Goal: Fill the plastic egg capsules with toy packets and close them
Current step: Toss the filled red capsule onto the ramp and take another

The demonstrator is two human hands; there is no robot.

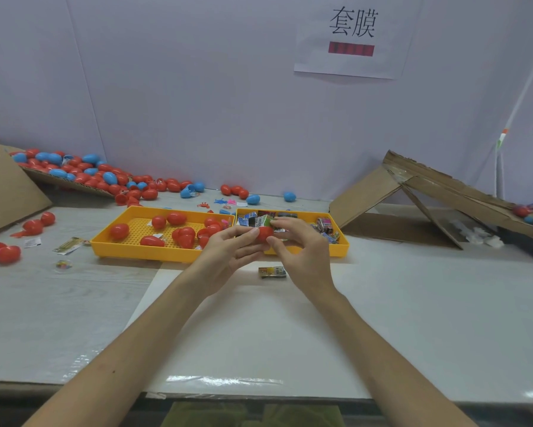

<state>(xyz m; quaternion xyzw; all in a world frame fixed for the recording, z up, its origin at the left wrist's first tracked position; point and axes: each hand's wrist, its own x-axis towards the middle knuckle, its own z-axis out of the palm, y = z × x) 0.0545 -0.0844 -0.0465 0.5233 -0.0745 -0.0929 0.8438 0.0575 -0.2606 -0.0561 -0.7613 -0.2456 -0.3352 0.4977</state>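
L hand (228, 252), R hand (303, 251) round red egg (264, 234)

I am holding both forearms stretched forward, left hand (228, 251) and right hand (302, 251) pinching a red egg capsule (264, 234) between curled fingers (243, 232).

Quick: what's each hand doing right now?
Left hand: holding the red egg capsule.
Right hand: pinching the same capsule.
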